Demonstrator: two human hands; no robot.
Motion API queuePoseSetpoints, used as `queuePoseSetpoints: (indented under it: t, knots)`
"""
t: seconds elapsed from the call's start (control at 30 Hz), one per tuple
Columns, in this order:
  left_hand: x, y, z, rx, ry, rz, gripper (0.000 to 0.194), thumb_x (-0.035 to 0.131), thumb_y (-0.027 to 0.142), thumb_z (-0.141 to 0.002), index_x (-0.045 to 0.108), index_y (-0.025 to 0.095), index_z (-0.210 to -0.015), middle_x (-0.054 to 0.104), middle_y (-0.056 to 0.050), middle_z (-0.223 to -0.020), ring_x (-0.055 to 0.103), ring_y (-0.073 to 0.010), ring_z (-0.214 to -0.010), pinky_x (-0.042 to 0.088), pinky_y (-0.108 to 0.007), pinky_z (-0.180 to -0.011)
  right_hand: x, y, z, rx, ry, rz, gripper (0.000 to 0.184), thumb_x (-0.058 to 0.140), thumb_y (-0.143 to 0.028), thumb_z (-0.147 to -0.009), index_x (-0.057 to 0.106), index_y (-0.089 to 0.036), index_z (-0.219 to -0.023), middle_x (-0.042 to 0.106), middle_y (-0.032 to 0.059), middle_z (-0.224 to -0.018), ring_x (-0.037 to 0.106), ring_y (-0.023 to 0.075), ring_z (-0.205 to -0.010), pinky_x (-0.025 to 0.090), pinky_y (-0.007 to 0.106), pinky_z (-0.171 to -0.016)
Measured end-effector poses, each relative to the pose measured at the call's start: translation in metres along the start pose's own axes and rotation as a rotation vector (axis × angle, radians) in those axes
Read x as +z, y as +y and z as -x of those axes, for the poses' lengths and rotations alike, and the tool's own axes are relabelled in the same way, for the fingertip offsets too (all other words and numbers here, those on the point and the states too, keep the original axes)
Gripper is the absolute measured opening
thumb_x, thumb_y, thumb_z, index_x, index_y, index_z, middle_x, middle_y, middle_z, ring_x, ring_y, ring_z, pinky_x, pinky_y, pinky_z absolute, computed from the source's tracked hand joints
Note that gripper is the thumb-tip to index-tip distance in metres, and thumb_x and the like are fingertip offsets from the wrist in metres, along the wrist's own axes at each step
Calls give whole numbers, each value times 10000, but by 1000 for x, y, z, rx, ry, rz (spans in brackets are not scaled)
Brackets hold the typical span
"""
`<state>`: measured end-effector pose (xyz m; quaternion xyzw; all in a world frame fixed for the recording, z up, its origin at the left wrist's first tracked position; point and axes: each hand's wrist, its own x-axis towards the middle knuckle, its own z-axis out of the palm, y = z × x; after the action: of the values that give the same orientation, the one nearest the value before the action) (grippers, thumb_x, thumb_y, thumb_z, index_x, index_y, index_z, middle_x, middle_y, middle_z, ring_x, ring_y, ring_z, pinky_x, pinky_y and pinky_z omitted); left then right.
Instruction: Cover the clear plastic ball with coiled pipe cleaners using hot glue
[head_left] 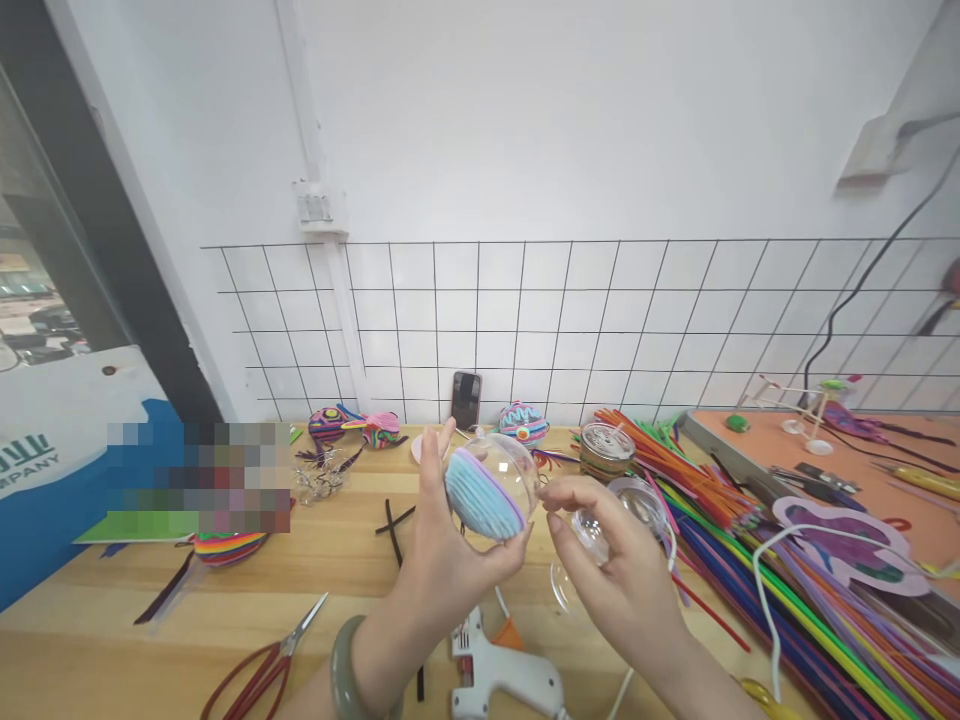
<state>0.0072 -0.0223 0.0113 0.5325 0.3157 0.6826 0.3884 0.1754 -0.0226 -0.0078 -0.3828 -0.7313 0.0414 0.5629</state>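
Observation:
My left hand [457, 550] is closed around a clear plastic ball [514, 465], thumb below and fingers behind its left side. Rows of light blue pipe cleaner [480, 500] cover the ball's lower left part, edged by a lilac strand [491, 478]; the rest is bare and see-through. Just right of the ball is my right hand [615, 565], its index finger and thumb bent and apart with nothing visible between them. The index fingertip is at the ball's edge; whether it touches, I cannot tell. Below the hands lies a white glue gun [510, 675].
Red-handled scissors [262, 665] lie front left. Bundles of coloured pipe cleaners [795, 580] fill the right side, crossed by a white cable [765, 600]. Clear plastic shells [637, 505], a round container [607, 450], a phone [466, 400] and a decorated ball [523, 422] stand behind.

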Motion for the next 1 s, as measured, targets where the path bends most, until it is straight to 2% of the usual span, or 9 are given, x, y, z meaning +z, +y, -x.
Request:
queuePoseSetpoints:
  t: [0.1, 0.17, 0.33, 0.4, 0.5, 0.57, 0.63, 0.8, 1.0]
  knots:
    - [-1, -6, 2, 122, -2, -59, 890, 835, 37, -493, 465, 245, -1275, 390, -167, -1472, 295, -322, -1414, 251, -442, -1133, 3, 2, -2, 193, -156, -135, 274, 507, -129, -844, 548, -227, -1096, 674, 70, -1008, 661, 212, -930, 573, 380, -787]
    - [-4, -12, 4, 178, -25, -112, 760, 837, 48, -503, 522, 256, -1163, 394, -164, -1470, 324, -328, -1399, 251, -466, -1128, 5, 1, -3, 250, -256, -260, 353, 516, -138, -843, 521, -230, -1184, 658, 95, -1132, 649, 225, -1026, 557, 427, -871]
    - [-13, -26, 7, 58, -62, -80, 553, 850, 57, -478, 609, 266, -930, 441, -132, -1438, 368, -353, -1368, 320, -477, -1094, 3, 2, -5, 309, -302, -492, 454, 589, -158, -843, 516, -255, -1280, 624, 106, -1282, 603, 238, -1175, 516, 452, -974]
    - [-13, -26, 8, 14, -65, -87, 584, 855, 88, -485, 623, 272, -988, 470, -134, -1413, 327, -370, -1387, 327, -484, -1093, -3, 8, -7, 344, -254, -566, 431, 591, -147, -840, 554, -265, -1252, 652, 97, -1254, 621, 234, -1159, 539, 431, -949]
    - [-4, -18, 8, 26, -112, -111, 828, 864, 137, -501, 528, 294, -1241, 452, -137, -1433, 361, -365, -1367, 301, -495, -1112, -13, 18, -11, 428, -166, -646, 372, 586, -145, -843, 602, -266, -1194, 694, 92, -1188, 656, 234, -1108, 561, 418, -913]
    - [5, -10, 6, 54, -24, -64, 1041, 868, 118, -494, 376, 301, -1394, 417, -129, -1457, 356, -327, -1376, 262, -444, -1138, -17, 21, -13, 482, -128, -690, 313, 578, -189, -871, 611, -257, -1175, 706, 103, -1163, 668, 239, -1087, 563, 424, -905]
    - [10, -5, 2, -30, 77, 40, 1152, 854, 121, -532, 223, 310, -1477, 453, -117, -1421, 441, -290, -1320, 301, -390, -1117, -18, 20, -13, 525, -126, -714, 283, 571, -254, -900, 603, -247, -1181, 711, 116, -1147, 680, 241, -1061, 565, 434, -895]
    - [6, -7, -10, -434, -3, 206, 1111, 786, 275, -711, 18, 332, -1513, 539, -127, -1352, 631, -283, -1111, 460, -414, -975, -17, 8, -12, 534, -248, -690, 263, 618, -347, -887, 592, -236, -1124, 739, 92, -1026, 708, 212, -943, 562, 425, -874]
    - [3, -13, -13, -528, 15, 322, 1076, 781, 228, -732, 51, 351, -1512, 606, -107, -1286, 695, -225, -970, 541, -328, -840, -16, -12, -14, 565, -436, -705, 233, 600, -436, -883, 528, -221, -939, 693, 20, -793, 662, 166, -786, 530, 352, -782]
